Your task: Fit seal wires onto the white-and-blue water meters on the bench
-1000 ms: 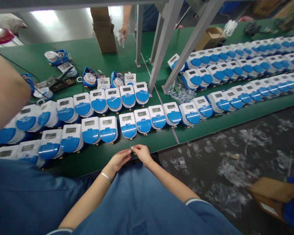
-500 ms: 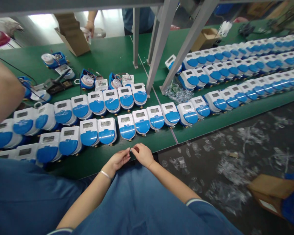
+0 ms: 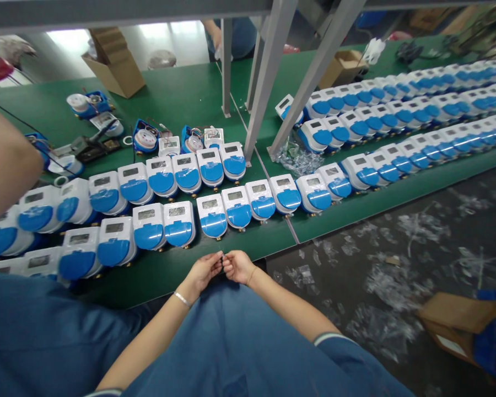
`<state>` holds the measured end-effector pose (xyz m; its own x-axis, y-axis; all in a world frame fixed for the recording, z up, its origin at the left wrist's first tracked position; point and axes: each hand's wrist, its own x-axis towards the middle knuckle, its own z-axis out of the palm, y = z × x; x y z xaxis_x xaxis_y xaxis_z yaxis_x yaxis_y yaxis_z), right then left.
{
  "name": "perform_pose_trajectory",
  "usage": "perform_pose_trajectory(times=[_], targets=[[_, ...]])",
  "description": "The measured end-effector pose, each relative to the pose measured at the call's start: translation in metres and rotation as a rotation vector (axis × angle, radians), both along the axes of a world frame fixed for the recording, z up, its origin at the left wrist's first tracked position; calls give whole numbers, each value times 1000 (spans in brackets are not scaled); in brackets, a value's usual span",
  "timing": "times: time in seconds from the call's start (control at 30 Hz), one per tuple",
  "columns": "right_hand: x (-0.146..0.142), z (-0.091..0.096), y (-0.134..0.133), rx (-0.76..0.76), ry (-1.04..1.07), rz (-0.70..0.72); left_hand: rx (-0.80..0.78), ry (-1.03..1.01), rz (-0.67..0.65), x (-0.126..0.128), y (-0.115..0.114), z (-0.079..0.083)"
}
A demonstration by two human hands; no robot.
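Observation:
My left hand (image 3: pixel 202 271) and my right hand (image 3: pixel 237 266) meet at the near edge of the green bench (image 3: pixel 182 105), fingertips pinched together on a tiny item too small to make out. A bracelet sits on my left wrist. Just beyond my hands stand rows of white meters with blue covers (image 3: pixel 212 215), lined up side by side across the bench. Neither hand touches a meter.
A co-worker's arm (image 3: pixel 4 165) reaches in at the left over opened meters and wires (image 3: pixel 91 146). Grey frame posts (image 3: pixel 264 82) rise from the bench. More meter rows (image 3: pixel 417 99) run right. Cardboard boxes (image 3: pixel 113 60) stand at the back. Plastic scraps (image 3: pixel 397 281) litter the floor.
My hands have drawn slightly nearer to me and closer together. The view has shifted a little; the person at the far side of the bench has moved right.

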<state>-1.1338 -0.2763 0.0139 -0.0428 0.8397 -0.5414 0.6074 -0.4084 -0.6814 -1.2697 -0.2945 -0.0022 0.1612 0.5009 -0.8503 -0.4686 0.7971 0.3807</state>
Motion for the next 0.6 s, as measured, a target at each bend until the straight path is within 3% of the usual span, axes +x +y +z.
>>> perform_pose_trajectory(times=[0.1, 0.23, 0.33, 0.5, 0.6], targets=[[-1, 0, -4, -17, 51, 168, -30, 16, 26, 0, -2, -3], [1, 3, -12, 182, -162, 346, -82, 20, 113, 0, 0, -5], [1, 4, -12, 177, -277, 486, -85, 11, 125, 0, 1, -4], [0, 11, -7, 276, -373, 564, -137, 43, 168, 0, 1, -2], [1, 15, -1, 218, -348, 567, -138, 48, 160, 1, 1, 0]])
